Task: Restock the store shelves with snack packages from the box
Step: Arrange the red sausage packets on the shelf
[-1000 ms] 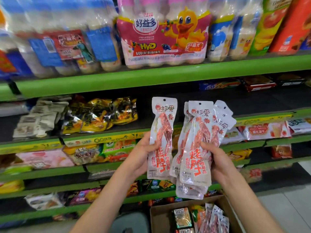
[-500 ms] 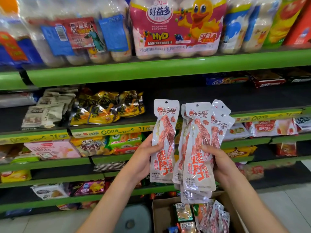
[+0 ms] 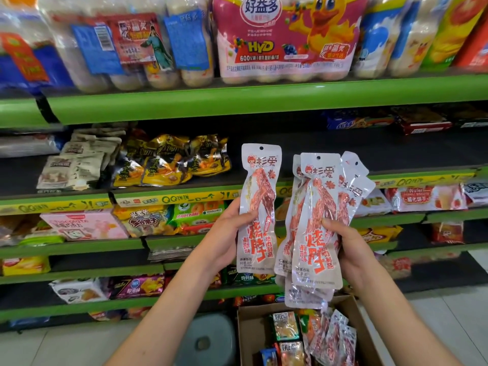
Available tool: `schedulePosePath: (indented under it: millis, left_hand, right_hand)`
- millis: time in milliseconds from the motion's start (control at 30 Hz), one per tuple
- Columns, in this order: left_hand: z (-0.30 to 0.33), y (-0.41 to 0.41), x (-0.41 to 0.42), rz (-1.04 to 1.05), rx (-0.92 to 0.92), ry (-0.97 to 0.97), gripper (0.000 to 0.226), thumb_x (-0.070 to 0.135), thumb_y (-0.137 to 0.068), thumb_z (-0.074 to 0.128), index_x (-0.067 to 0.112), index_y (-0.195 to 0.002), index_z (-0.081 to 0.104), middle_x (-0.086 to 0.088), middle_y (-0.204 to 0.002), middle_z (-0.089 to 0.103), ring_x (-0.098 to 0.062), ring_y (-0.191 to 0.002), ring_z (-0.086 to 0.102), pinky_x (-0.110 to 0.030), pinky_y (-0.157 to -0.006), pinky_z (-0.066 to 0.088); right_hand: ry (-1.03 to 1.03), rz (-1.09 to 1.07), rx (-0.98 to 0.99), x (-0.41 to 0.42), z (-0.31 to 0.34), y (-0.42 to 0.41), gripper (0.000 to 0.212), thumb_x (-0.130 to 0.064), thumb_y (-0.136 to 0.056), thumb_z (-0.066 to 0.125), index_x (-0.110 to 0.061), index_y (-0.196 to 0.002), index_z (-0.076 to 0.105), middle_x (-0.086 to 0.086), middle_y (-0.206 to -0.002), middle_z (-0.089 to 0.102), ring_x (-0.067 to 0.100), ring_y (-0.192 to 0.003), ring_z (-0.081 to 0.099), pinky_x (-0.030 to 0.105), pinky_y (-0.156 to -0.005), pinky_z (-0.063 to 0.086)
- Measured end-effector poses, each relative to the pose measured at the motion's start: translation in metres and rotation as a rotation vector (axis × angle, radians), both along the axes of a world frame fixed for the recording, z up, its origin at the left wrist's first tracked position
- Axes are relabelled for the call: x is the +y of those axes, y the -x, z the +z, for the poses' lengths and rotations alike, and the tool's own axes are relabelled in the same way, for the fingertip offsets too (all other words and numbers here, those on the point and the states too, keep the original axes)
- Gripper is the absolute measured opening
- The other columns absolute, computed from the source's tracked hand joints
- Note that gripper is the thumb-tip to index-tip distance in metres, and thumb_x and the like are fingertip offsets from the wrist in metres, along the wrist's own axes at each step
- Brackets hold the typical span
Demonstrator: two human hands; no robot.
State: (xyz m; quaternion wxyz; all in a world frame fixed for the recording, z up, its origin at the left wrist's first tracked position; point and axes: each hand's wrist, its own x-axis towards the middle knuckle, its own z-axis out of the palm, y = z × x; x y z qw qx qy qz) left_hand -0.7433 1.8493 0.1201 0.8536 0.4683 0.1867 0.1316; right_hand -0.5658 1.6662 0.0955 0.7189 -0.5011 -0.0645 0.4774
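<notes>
Head view, standing before green store shelves [image 3: 237,96]. Left hand [image 3: 224,233] pinches one long white-and-red snack pouch [image 3: 258,207] at mid-length, thumb on the front face, fingers hidden behind. Right hand [image 3: 351,249] clutches a fanned bundle of the same pouches [image 3: 317,220], thumb across the front one, the rest spreading toward 1 o'clock. Both lots are held in the air in front of the second shelf; single pouch just beside the bundle, at its 9 o'clock, not touching.

Handling, judged: light, glossy film, likely slippery; stiff strip of dried meat inside, soft sealed margins. Best taken at the middle over the meat, not at the limp ends. The fanned bundle could slide apart under a loose grip.

Orientation: long axis near vertical on all; hang-hole end at 12 o'clock, bottom seal at 6, printed faces toward the camera.

Cardboard box [image 3: 248,336] sits on the floor at 6 o'clock, more packets inside.
</notes>
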Motion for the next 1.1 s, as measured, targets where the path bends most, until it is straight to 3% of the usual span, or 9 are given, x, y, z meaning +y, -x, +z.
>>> schedulePosePath:
  millis: [300, 367, 467, 500, 600, 933, 1100]
  left_hand:
    - [0.001, -0.002, -0.001, 0.053, 0.026, 0.025, 0.039, 0.028, -0.096, 0.060, 0.032, -0.135, 0.057, -0.008, -0.126, 0.070, -0.023, -0.112, 0.070, -0.039, -0.087, 0.058]
    - [-0.001, -0.002, 0.001, 0.076, 0.043, 0.034, 0.033, 0.027, -0.103, 0.050, 0.032, -0.136, 0.055, -0.008, -0.126, 0.071, -0.023, -0.112, 0.070, -0.039, -0.086, 0.058]
    - [-0.004, -0.003, 0.004, 0.091, 0.054, 0.041, 0.029, 0.027, -0.106, 0.046, 0.034, -0.132, 0.057, -0.007, -0.125, 0.071, -0.022, -0.111, 0.070, -0.037, -0.083, 0.060]
    - [-0.004, -0.004, 0.004, 0.091, 0.055, 0.044, 0.029, 0.027, -0.105, 0.046, 0.034, -0.132, 0.057, -0.007, -0.125, 0.071, -0.022, -0.112, 0.070, -0.036, -0.083, 0.060]
    - [-0.006, -0.005, 0.005, 0.087, 0.052, 0.051, 0.031, 0.027, -0.104, 0.048, 0.033, -0.133, 0.057, -0.008, -0.126, 0.070, -0.024, -0.114, 0.069, -0.036, -0.084, 0.059]
    - [-0.005, -0.011, 0.006, 0.093, 0.079, 0.004, 0.031, 0.025, -0.105, 0.047, 0.032, -0.134, 0.056, -0.007, -0.125, 0.071, -0.024, -0.113, 0.069, -0.045, -0.094, 0.055]
    - [-0.008, -0.013, 0.009, 0.073, 0.058, 0.018, 0.032, 0.021, -0.105, 0.047, 0.030, -0.135, 0.055, -0.008, -0.124, 0.072, -0.023, -0.109, 0.071, -0.040, -0.086, 0.058]
  right_hand:
    - [-0.002, -0.012, 0.017, -0.004, -0.001, -0.004, 0.066, -0.026, -0.048, 0.086, -0.014, -0.110, 0.068, 0.012, -0.100, 0.077, 0.030, -0.085, 0.076, 0.041, -0.061, 0.061]
    - [0.001, -0.013, 0.018, -0.005, -0.002, -0.005, 0.057, -0.025, -0.054, 0.084, -0.015, -0.109, 0.070, 0.012, -0.102, 0.077, 0.030, -0.087, 0.075, 0.042, -0.065, 0.061]
    - [-0.006, -0.018, 0.048, -0.007, -0.002, -0.007, 0.022, -0.020, -0.070, 0.075, -0.018, -0.092, 0.080, 0.012, -0.100, 0.077, 0.029, -0.086, 0.075, 0.043, -0.069, 0.058]
    - [-0.003, -0.027, 0.056, -0.007, -0.002, -0.007, 0.020, -0.019, -0.074, 0.071, -0.017, -0.093, 0.080, 0.012, -0.099, 0.077, 0.029, -0.086, 0.075, 0.044, -0.070, 0.057]
    - [0.011, -0.039, 0.057, -0.008, -0.001, -0.007, 0.028, -0.017, -0.079, 0.065, -0.014, -0.106, 0.070, 0.012, -0.099, 0.077, 0.029, -0.085, 0.075, 0.044, -0.073, 0.056]
    - [0.010, -0.033, 0.060, -0.009, 0.000, -0.010, 0.044, -0.019, -0.071, 0.076, -0.014, -0.114, 0.066, 0.012, -0.102, 0.076, 0.030, -0.089, 0.075, 0.044, -0.069, 0.059]
    - [0.003, -0.054, 0.066, -0.009, 0.003, -0.012, 0.042, -0.018, -0.076, 0.070, -0.014, -0.117, 0.064, 0.012, -0.103, 0.076, 0.030, -0.090, 0.075, 0.045, -0.071, 0.058]
